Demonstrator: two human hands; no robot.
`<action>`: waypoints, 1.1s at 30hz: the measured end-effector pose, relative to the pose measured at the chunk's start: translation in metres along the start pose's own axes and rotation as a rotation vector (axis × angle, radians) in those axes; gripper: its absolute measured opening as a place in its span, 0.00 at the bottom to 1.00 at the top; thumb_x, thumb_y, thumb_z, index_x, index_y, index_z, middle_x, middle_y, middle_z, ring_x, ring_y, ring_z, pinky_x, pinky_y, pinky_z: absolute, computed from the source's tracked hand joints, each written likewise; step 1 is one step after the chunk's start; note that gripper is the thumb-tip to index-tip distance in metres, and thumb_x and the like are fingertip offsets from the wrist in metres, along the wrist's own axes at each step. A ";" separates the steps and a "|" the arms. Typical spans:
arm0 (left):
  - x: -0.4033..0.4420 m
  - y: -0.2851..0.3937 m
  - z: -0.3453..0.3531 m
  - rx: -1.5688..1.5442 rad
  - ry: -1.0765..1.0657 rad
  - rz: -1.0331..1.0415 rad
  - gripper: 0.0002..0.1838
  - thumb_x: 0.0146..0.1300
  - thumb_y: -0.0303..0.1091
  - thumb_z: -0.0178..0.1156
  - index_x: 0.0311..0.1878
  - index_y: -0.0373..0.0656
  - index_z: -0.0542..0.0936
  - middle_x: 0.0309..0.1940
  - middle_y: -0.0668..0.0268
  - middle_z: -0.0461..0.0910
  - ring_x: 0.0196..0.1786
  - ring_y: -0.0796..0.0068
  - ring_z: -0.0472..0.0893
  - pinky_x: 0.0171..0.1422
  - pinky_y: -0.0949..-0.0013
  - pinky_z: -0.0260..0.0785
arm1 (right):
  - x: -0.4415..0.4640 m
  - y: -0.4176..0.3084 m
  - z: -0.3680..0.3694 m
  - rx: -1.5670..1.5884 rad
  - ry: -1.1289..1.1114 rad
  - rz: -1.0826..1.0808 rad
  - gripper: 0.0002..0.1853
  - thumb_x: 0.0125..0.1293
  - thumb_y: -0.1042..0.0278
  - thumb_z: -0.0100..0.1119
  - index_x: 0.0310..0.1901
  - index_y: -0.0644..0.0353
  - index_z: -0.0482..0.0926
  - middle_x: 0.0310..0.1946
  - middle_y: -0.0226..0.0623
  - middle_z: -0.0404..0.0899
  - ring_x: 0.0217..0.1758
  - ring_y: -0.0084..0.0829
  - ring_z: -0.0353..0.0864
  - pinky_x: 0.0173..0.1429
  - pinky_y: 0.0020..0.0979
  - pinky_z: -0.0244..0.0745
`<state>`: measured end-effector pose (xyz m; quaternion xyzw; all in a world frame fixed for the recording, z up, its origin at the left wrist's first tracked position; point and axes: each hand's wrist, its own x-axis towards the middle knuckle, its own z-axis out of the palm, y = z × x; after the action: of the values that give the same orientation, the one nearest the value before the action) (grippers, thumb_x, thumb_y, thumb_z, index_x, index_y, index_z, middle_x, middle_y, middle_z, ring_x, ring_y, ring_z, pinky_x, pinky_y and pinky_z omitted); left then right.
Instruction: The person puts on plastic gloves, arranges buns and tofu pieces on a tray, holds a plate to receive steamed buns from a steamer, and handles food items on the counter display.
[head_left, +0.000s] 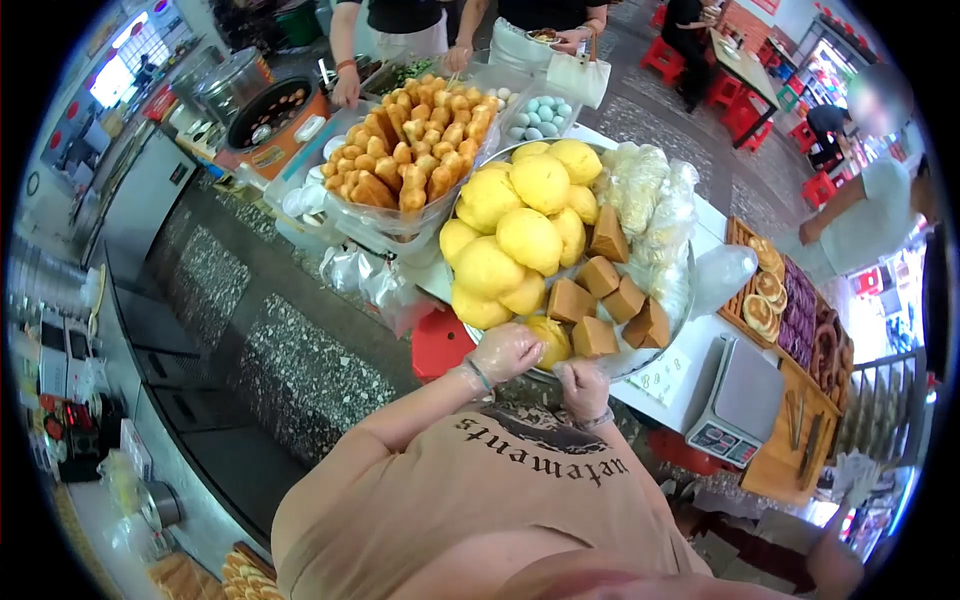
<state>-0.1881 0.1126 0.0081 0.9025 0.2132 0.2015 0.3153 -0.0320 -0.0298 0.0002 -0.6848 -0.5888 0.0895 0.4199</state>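
Note:
At the near edge of a large round tray [690,325], my left hand [505,350], in a thin clear glove, is closed at the left side of a yellow bun [549,342]. The bun looks dulled by clear plastic, seemingly a thin bag. My right hand [582,388], also gloved, is closed in a pinch just right of the bun; what its fingers grip is too small to make out. A pile of yellow buns [528,240] rises behind, with several brown cake blocks [572,300] to the right and plastic-wrapped pale food [640,190] beyond.
Fried dough sticks [410,140] fill a plastic tub on the left, near pale blue eggs [540,118]. A scale [735,395] stands right, beside a wooden board [790,430] with tongs and baskets of pastries [765,290]. People stand across the counter; one is at right.

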 end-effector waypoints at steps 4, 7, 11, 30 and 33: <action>-0.002 0.003 0.000 -0.016 0.023 0.049 0.14 0.65 0.40 0.55 0.27 0.42 0.79 0.28 0.56 0.79 0.35 0.51 0.78 0.40 0.50 0.70 | 0.003 -0.011 0.001 -0.292 -0.103 -0.044 0.10 0.60 0.62 0.62 0.24 0.56 0.78 0.23 0.39 0.77 0.26 0.43 0.79 0.30 0.42 0.74; -0.003 -0.002 0.001 0.000 0.043 0.100 0.12 0.63 0.38 0.56 0.28 0.42 0.79 0.27 0.57 0.78 0.35 0.53 0.78 0.40 0.51 0.70 | 0.002 -0.013 0.006 -0.312 -0.076 0.018 0.11 0.60 0.62 0.61 0.24 0.56 0.78 0.23 0.39 0.77 0.26 0.43 0.79 0.31 0.41 0.74; -0.005 -0.003 0.004 0.009 0.097 0.132 0.11 0.61 0.36 0.58 0.25 0.42 0.77 0.24 0.57 0.76 0.31 0.53 0.76 0.37 0.53 0.69 | 0.004 -0.018 0.004 -0.365 -0.061 0.004 0.11 0.60 0.61 0.62 0.24 0.55 0.78 0.23 0.38 0.78 0.26 0.42 0.80 0.30 0.40 0.75; -0.007 -0.008 0.004 0.013 0.068 0.152 0.13 0.62 0.39 0.58 0.24 0.42 0.77 0.24 0.57 0.77 0.31 0.52 0.77 0.37 0.53 0.70 | 0.002 -0.017 0.008 -0.371 -0.078 0.077 0.14 0.62 0.58 0.59 0.22 0.55 0.77 0.23 0.39 0.79 0.26 0.43 0.80 0.30 0.42 0.75; -0.008 -0.008 0.004 0.036 0.065 0.154 0.13 0.63 0.39 0.58 0.25 0.42 0.78 0.25 0.57 0.77 0.32 0.53 0.78 0.37 0.54 0.71 | 0.001 -0.016 0.008 -0.362 -0.084 0.080 0.14 0.62 0.59 0.59 0.22 0.55 0.77 0.23 0.39 0.79 0.26 0.43 0.80 0.30 0.42 0.75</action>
<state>-0.1944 0.1124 -0.0022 0.9148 0.1567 0.2504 0.2754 -0.0481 -0.0255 0.0063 -0.7677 -0.5846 0.0273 0.2611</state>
